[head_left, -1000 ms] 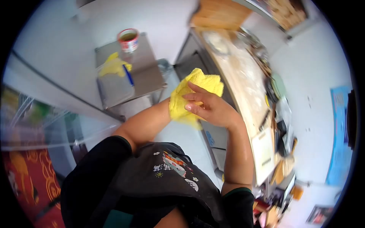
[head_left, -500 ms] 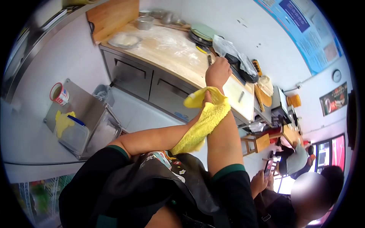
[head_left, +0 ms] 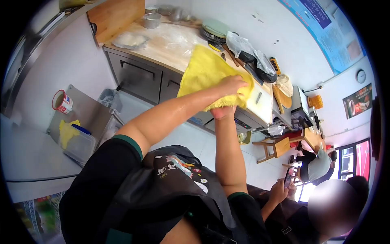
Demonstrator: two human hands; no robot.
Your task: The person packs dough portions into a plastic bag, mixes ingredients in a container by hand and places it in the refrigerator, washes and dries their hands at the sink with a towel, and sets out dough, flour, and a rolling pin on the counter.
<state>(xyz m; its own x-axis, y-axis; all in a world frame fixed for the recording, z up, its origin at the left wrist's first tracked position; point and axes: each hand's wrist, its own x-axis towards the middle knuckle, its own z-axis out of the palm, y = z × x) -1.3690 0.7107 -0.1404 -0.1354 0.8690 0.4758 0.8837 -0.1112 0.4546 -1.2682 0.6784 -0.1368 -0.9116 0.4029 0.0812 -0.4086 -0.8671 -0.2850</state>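
A yellow towel [head_left: 203, 71] hangs spread out in front of me, between my body and the worktop. My left hand [head_left: 232, 86] lies over its lower right part, closed on the cloth. Beneath the towel is my right hand [head_left: 222, 113]; only its heel and wrist show, and the cloth hides the fingers. Both arms stretch forward over my dark printed apron [head_left: 178, 171].
A floured wooden worktop [head_left: 166, 38] holds a metal bowl [head_left: 152, 20] and a white cutting board [head_left: 262, 106]. At left are a steel stand [head_left: 87, 110] and a red-white tub [head_left: 62, 101]. At right another person holds a phone [head_left: 289, 177].
The towel has moved from around my right forearm to over my right hand and is spread wider. My left hand has moved up and forward with it; my right hand has come lower.
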